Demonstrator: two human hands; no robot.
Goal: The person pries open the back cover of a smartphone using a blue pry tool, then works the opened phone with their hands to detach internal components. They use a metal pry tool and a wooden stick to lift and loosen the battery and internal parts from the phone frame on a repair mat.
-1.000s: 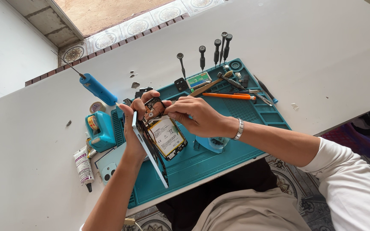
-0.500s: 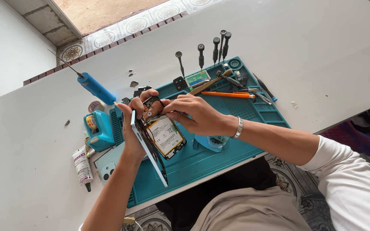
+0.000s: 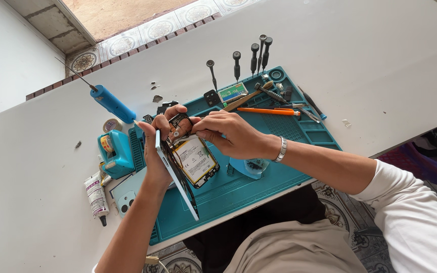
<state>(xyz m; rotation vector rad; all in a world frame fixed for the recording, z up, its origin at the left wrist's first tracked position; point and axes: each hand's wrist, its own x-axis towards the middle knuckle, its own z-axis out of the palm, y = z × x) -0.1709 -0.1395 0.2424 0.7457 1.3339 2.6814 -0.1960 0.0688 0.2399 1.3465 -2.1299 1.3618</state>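
My left hand (image 3: pixel 159 146) grips an opened smartphone (image 3: pixel 188 167) tilted on its edge above the teal work mat (image 3: pixel 279 167), the white battery and circuit board facing me. My right hand (image 3: pixel 231 134) is pinched at the phone's upper end, fingertips on the circuit board near the camera area; whatever small thing it pinches is hidden. A silver bracelet sits on the right wrist.
Several screwdrivers (image 3: pixel 251 58) stand along the mat's far edge. An orange-handled tool (image 3: pixel 269 111), tweezers and a small green box (image 3: pixel 232 92) lie on the mat. To the left are a blue pen-like tool (image 3: pixel 111 103), a teal tape dispenser (image 3: pixel 115 151), a glue tube (image 3: pixel 96 197) and the phone's back cover (image 3: pixel 127 194).
Both hands stay on the phone; the right fingertips shift slightly at its upper end. The view has drifted a little.
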